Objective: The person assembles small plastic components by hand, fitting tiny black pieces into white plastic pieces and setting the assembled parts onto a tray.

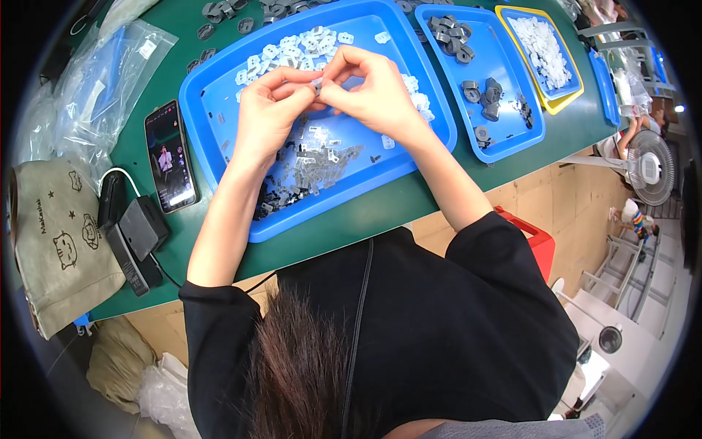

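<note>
Above a large blue tray (351, 203), my left hand (272, 110) and my right hand (374, 94) meet with fingertips pinched on one small whitish-grey plastic part (316, 86). Its exact shape is mostly covered by my fingers. Behind my hands a heap of white plastic pieces (281, 55) lies in the tray, and more white pieces (418, 96) sit by its right wall. Below my hands are many small clear flat pieces (318, 164). Tiny black parts (274, 201) gather in the tray's near left corner.
Right of the large tray, a second blue tray (504, 80) holds dark grey round parts (450, 36). Beyond it, white pieces (541, 51) fill a smaller tray. A phone (170, 157), black device (142, 227), canvas bag (62, 241) and plastic bags (110, 88) lie left. A fan (651, 168) stands far right.
</note>
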Available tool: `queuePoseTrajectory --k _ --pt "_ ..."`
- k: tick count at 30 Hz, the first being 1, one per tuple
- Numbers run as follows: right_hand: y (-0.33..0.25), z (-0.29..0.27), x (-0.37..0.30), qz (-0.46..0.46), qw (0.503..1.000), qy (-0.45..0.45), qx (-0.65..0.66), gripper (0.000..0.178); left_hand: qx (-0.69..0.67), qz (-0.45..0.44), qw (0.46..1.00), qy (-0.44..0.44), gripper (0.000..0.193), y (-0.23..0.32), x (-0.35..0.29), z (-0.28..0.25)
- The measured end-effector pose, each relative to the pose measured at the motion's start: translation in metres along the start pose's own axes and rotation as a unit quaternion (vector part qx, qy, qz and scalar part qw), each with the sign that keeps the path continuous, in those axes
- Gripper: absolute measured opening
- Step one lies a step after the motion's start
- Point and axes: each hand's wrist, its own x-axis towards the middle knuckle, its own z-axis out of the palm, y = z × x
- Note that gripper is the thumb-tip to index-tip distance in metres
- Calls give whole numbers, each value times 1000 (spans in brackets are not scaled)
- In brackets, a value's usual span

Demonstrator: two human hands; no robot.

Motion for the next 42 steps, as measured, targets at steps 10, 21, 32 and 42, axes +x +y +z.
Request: queuePoseTrajectory --k 10,21,32,42 --pt "-3 -10 3 67 992 -64 91 17 -34 3 999 18 21 2 1 -1" --pt "-6 -22 5 -60 995 -71 -31 21 -80 -24 996 -13 27 3 5 -6" --pt "-6 -24 7 -75 993 -70 -55 19 -12 2 1000 -10 26 2 5 -5" --pt "17 -59 13 11 952 65 -299 21 35 5 997 68 30 2 7 -12"
